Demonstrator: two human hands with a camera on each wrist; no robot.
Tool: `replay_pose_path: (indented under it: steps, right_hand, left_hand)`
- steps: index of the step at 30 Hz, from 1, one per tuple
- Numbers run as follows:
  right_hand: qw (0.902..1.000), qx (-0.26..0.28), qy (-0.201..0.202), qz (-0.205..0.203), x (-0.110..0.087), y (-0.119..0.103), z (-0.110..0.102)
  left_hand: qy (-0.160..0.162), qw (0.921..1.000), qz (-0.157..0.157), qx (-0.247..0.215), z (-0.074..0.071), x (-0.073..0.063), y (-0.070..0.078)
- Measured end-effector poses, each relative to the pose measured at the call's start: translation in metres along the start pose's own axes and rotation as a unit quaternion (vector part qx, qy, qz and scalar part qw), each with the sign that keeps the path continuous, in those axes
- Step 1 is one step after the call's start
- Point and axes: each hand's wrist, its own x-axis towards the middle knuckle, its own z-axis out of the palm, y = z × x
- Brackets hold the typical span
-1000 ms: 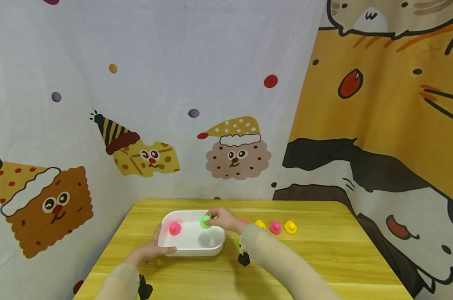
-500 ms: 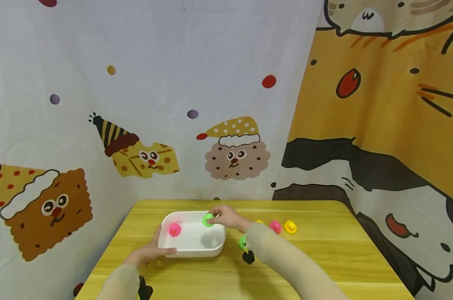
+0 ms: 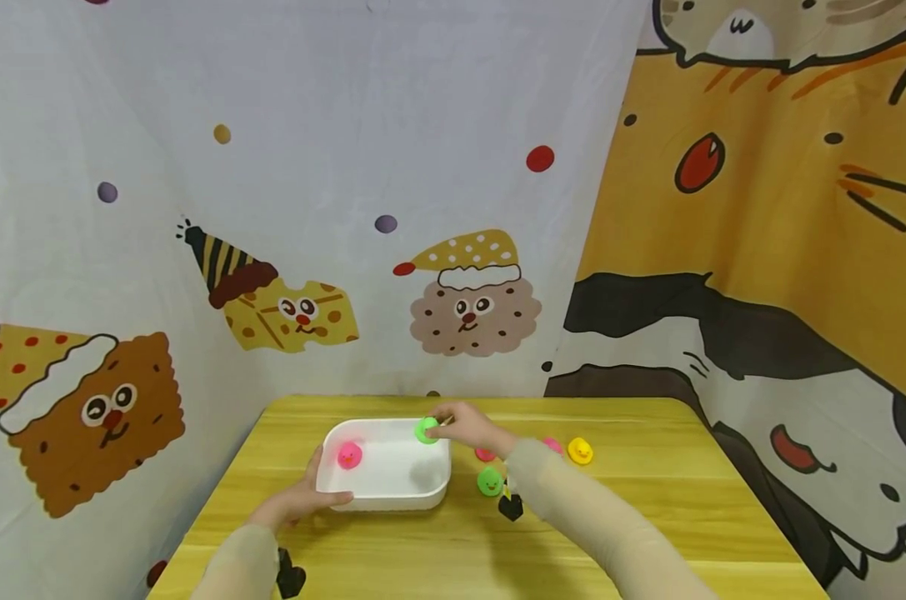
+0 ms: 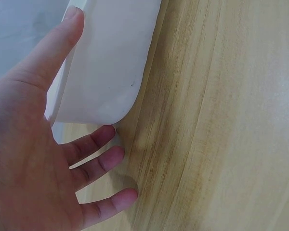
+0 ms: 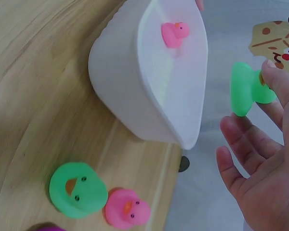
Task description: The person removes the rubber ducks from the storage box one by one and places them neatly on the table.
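Observation:
A white plastic tub (image 3: 383,503) stands on the table, a pink rubber duck (image 3: 350,455) lying at its left end. My left hand (image 3: 298,497) holds the tub's left front corner; the left wrist view has the thumb (image 4: 53,43) at the rim and three fingers (image 4: 98,166) low by the wall, apart from each other. Above the tub's right back corner, my right hand (image 3: 471,425) pinches a green rubber duck (image 3: 426,430). In the right wrist view this green duck (image 5: 243,89) is tilted between thumb and fingers, clear of the rim.
Right of the tub, a green duck (image 3: 490,481) and a pink duck (image 3: 484,455) sit on the wooden table (image 3: 648,517). A second pink duck (image 3: 553,445), partly behind the right sleeve, is beside a yellow duck (image 3: 581,451). Printed curtains (image 3: 453,125) hang behind the table.
My right hand has moved slightly right and back, the green duck still in its fingers. The sleeve's shift uncovers the green duck on the table. The left hand and tub stay put.

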Motion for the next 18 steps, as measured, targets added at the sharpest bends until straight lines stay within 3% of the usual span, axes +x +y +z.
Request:
replay_pose_path:
  steps: [18]
  right_hand:
    - [0.9999,-0.003,0.012,0.008,-0.023,0.015,-0.025]
  left_hand:
    - [0.005,0.9999,-0.001,0.008,0.0,0.002,-0.002]
